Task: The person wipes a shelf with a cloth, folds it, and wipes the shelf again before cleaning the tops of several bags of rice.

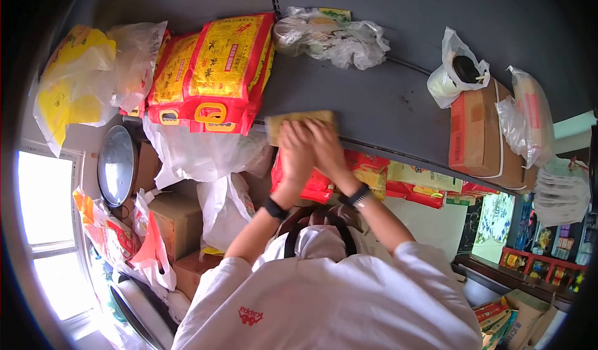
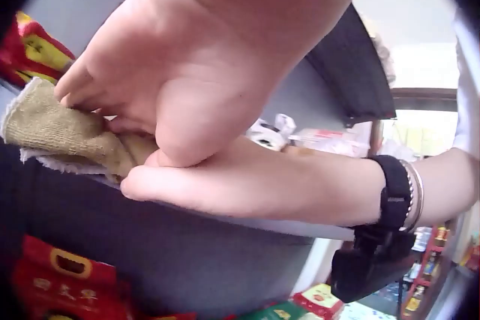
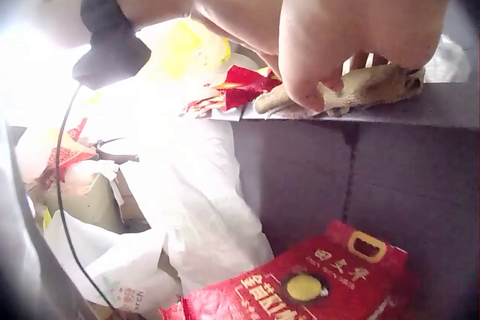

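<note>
A folded tan cloth (image 1: 273, 130) lies at the front edge of a dark grey shelf (image 1: 380, 100). On it, my left hand (image 1: 294, 157) and my right hand (image 1: 327, 153) hold side by side, the wrists close together. In the left wrist view, the left fingers bend over the cloth (image 2: 67, 129), whose pale frayed edge hangs past the shelf edge. The right wrist view has the right fingers and thumb gripping the bunched cloth (image 3: 367, 86). Part of the cloth is hidden beneath both hands.
Red and yellow rice bags (image 1: 227, 57) stand on the shelf left of the hands. Behind lies a clear plastic bundle (image 1: 333, 38); a cardboard box (image 1: 476, 129) sits at the right end. Below the shelf are red packages (image 3: 300, 282) and white plastic bags (image 1: 221, 206).
</note>
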The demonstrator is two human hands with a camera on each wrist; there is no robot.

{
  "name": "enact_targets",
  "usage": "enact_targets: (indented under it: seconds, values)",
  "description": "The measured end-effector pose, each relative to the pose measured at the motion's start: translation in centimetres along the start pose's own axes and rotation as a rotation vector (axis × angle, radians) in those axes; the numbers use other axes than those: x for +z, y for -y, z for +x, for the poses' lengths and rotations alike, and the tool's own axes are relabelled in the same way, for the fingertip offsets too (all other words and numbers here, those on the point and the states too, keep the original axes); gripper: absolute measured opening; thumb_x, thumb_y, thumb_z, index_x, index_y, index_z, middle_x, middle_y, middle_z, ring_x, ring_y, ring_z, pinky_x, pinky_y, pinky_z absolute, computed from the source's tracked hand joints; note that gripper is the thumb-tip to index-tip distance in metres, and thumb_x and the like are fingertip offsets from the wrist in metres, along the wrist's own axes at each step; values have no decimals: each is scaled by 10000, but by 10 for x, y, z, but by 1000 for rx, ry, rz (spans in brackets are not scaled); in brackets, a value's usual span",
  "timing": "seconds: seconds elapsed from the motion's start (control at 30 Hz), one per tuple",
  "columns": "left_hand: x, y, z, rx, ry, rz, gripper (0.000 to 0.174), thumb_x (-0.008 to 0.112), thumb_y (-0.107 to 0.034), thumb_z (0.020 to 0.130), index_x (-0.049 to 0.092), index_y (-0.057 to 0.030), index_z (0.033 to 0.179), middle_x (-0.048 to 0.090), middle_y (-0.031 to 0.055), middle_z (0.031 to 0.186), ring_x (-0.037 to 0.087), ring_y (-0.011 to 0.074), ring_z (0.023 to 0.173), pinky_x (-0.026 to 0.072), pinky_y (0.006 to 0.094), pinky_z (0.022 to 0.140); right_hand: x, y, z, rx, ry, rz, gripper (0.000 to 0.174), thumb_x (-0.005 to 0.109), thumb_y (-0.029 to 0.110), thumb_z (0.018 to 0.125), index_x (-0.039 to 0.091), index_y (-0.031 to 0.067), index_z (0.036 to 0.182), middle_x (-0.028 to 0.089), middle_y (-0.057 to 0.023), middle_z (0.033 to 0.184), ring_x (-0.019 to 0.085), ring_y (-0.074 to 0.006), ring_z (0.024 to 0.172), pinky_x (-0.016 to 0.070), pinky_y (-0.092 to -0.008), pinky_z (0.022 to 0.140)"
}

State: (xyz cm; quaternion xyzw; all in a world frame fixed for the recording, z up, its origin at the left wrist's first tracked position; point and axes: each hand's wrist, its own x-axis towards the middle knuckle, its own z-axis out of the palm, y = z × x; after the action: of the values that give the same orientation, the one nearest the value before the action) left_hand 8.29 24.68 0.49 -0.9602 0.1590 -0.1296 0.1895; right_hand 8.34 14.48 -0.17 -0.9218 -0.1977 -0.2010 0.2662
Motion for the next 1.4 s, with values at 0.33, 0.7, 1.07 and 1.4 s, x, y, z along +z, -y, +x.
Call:
enact_targets:
  seconds: [0.33,0.7,1.07,1.4]
  values:
    - [7,42,24,41,78,-423,714,637,-150,659,378,58,1290,368,309,1308,329,421,1262,296,442,1054,33,4,9,18,-13,-44,511,546,218,772,469,14,1234,463,-156,1272,414,-296,1208,309,-415,1027]
    - [-64,-170,74,627,-74,-710,646,543,-256,696,434,73,1241,334,292,1364,292,383,1312,187,429,1111,-109,-106,-123,509,-272,-440,423,604,231,750,548,56,1131,538,-104,1136,511,-288,966,406,-406,810]
    - [-79,-204,39,706,-167,-844,654,589,-278,716,435,42,1266,361,243,1372,319,346,1303,239,422,1089,-136,-102,-169,631,-237,-451,476,616,121,722,501,60,1180,494,-130,1202,467,-317,1078,389,-432,892]
    - [5,-3,55,299,-58,-927,638,566,-194,710,414,33,1286,347,241,1382,315,360,1303,257,423,1083,-25,-19,-12,294,108,-376,690,667,162,671,413,0,1291,379,-214,1340,370,-368,1222,300,-464,1033]
